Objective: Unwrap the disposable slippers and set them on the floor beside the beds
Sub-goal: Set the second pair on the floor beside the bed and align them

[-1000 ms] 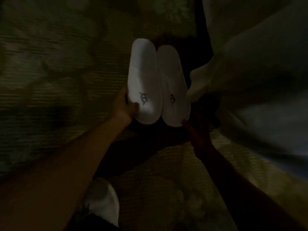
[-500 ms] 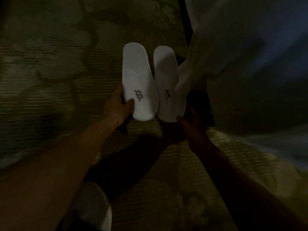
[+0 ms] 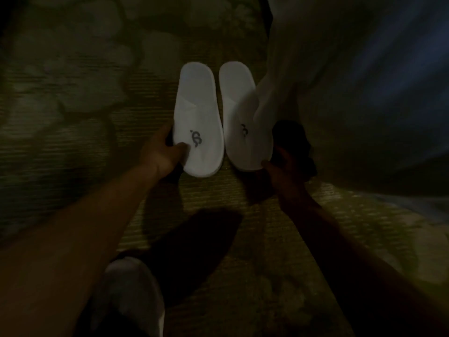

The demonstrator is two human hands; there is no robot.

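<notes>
Two white slippers lay side by side on the floor (image 3: pixel 73 147), near frame centre, toes toward 6 o'clock, heels toward 12. Left slipper (image 3: pixel 198 122) and right slipper (image 3: pixel 239 122) sat just apart, a thin strip of floor showing between them. No wrapper visible on either; judged unwrapped. Each carried a small dark logo on the toe cover.

Handling, judged: thin, soft fabric, very light, flat sole that would bend easily, not fragile. Best hold seemed the toe edge, pinched between thumb and fingers; a light push at the side should be enough to square them up.

Left hand (image 3: pixel 161 152) was at 9 o'clock of the left slipper, thumb on top of the toe cover near the logo, fingers along the outer edge: a pinch on the slipper. Right hand (image 3: pixel 289 164) was at 4 o'clock of the right slipper, in deep shadow; a fingertip touched the toe rim, fingers curled, but whether it gripped the slipper could not be told.

Floor: ribbed, woven-looking carpet, olive with a pale leaf-like pattern. At 2 o'clock, soft white bedding (image 3: pixel 303 57) hung down, one fold overlapping the right slipper's outer edge. At 7 o'clock, a white shoe (image 3: pixel 131 293), blurred. Light was low; detail poor.
</notes>
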